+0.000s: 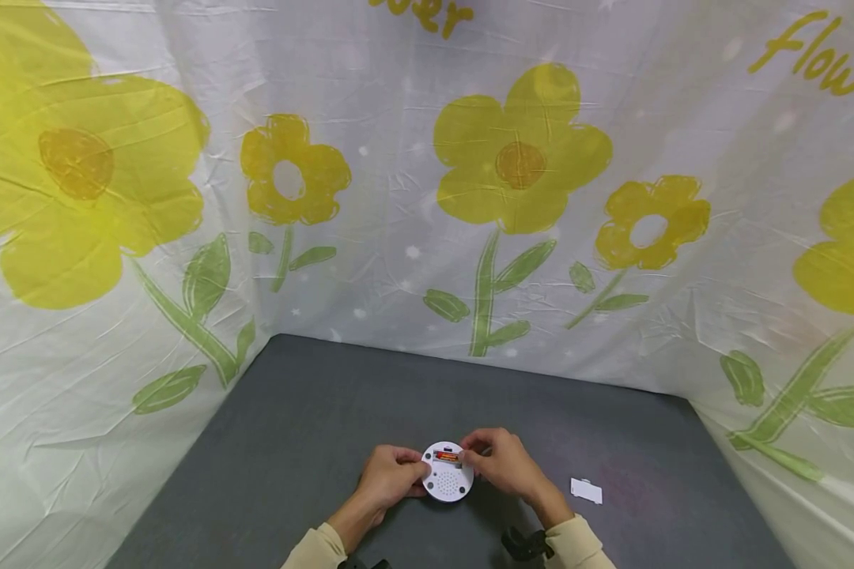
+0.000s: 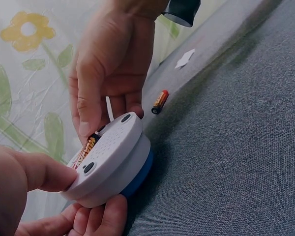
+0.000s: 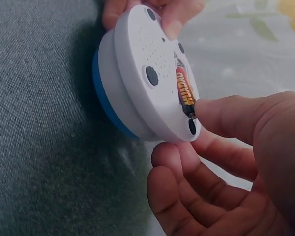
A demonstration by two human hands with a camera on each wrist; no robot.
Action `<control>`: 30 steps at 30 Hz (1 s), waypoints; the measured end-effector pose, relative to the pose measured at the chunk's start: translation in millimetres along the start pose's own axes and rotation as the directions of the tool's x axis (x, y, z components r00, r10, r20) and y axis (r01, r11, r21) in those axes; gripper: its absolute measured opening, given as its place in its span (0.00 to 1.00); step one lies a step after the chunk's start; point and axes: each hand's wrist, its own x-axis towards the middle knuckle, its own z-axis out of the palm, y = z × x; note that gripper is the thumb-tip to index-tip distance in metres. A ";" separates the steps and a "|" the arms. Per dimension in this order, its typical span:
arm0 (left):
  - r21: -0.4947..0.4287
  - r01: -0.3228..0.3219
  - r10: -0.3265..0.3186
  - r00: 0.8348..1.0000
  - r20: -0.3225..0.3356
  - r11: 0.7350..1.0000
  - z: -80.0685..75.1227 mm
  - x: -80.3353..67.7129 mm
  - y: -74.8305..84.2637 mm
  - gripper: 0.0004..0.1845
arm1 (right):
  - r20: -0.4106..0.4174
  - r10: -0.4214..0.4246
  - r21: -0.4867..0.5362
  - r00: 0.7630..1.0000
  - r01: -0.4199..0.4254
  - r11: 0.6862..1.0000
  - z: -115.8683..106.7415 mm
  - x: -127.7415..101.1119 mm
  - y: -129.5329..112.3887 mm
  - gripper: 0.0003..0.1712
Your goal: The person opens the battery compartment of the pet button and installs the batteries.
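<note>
A round white battery-powered device [image 1: 447, 486] with speaker holes, dark rubber feet and a blue far side is held tilted, its battery compartment facing up. My left hand [image 1: 393, 476] grips its left edge, thumb on the face and fingers beneath. At the compartment, my right hand [image 1: 501, 462] has its thumb on the end of a red-and-black battery [image 3: 185, 91], with curled fingers by the device's rim. Another battery [image 2: 160, 102] lies loose on the table in the left wrist view; the right hand hides it in the head view.
A small white battery cover [image 1: 587, 491] lies on the dark grey table [image 1: 370, 387], right of the right hand. A white curtain [image 1: 391, 300] printed with yellow flowers surrounds the table's back and sides. Dark wrist straps [image 1: 525, 544] show at the sleeves.
</note>
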 end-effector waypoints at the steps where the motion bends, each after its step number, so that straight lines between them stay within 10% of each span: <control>1: -0.001 -0.001 0.001 1.000 0.001 1.000 0.0 -0.1 0.0 0.16 | 0.001 0.011 0.018 1.000 -0.011 1.000 0.3 -0.1 -0.3 0.09; 30: -0.013 -0.010 0.010 1.000 -0.005 1.000 1.8 0.1 -0.4 0.14 | -0.113 0.101 0.054 0.988 -0.095 0.994 15.1 2.9 -3.3 0.07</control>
